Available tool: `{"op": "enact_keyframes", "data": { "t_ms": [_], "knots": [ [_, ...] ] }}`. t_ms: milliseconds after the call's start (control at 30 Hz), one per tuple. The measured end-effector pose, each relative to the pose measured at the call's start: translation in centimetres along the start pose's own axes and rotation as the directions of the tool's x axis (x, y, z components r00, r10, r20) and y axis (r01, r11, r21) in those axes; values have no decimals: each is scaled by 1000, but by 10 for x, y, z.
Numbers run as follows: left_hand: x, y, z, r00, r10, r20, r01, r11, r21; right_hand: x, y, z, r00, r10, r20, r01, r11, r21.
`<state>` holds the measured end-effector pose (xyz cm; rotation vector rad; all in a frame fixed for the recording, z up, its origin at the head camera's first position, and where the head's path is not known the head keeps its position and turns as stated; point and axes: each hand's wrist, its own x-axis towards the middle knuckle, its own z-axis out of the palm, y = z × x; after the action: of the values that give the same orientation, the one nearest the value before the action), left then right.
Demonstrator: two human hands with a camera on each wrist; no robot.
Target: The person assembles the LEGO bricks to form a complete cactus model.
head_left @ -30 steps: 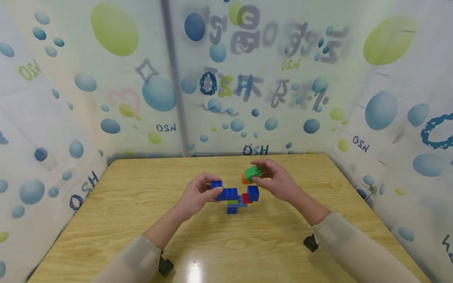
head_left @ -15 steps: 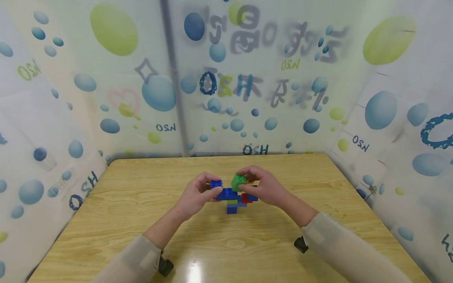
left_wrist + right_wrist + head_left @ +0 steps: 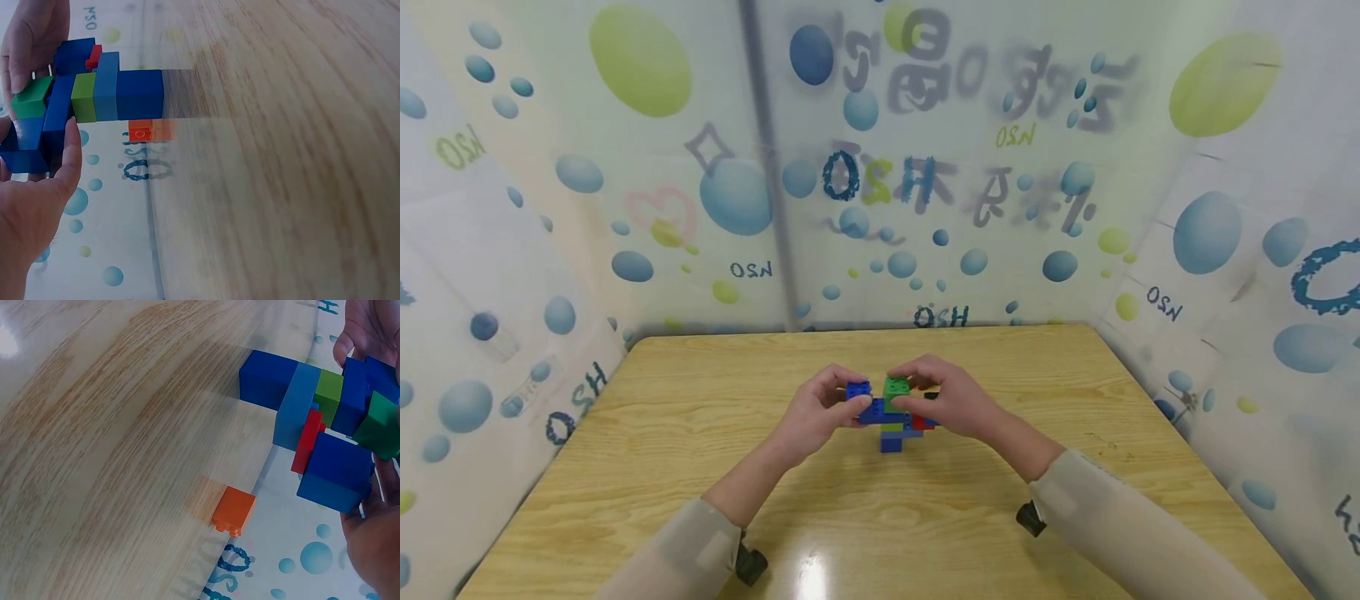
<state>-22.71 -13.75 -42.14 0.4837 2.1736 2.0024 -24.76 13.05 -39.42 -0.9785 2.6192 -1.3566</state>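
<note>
A tower of toy building bricks stands on the table, widening upward from a blue base brick. Above the base come a lighter blue brick, a lime brick and a long dark blue brick. My left hand pinches the blue brick at the long brick's left end. With thumb and fingers, my right hand grips a green brick against the long brick's right end; whether its studs are engaged is unclear. A side arm carries a red brick and another blue brick.
Behind the tower an orange brick lies on the wooden table; in the head view my right hand hides it. A patterned curtain closes off the table's back and sides. Black devices sit at both wrists.
My right hand has carried the green brick leftward from beside the orange brick, turned it upright and lowered it onto the long blue brick. The left hand has stayed in place.
</note>
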Motion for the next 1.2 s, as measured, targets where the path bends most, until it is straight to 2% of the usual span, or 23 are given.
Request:
{"op": "enact_keyframes", "data": {
  "t_ms": [367,633,1200],
  "knots": [
    [1,-1,0,1000,-1,-5,1,1000,9,2,-2,3,1000,25,-8,-25,1000,4],
    [1,0,0,1000,1,-3,-1,1000,8,5,-5,3,995,101,22,-101,994,32],
    [1,0,0,1000,8,2,-8,1000,-17,9,-6,0,994,98,45,-100,994,44]
  ]
}}
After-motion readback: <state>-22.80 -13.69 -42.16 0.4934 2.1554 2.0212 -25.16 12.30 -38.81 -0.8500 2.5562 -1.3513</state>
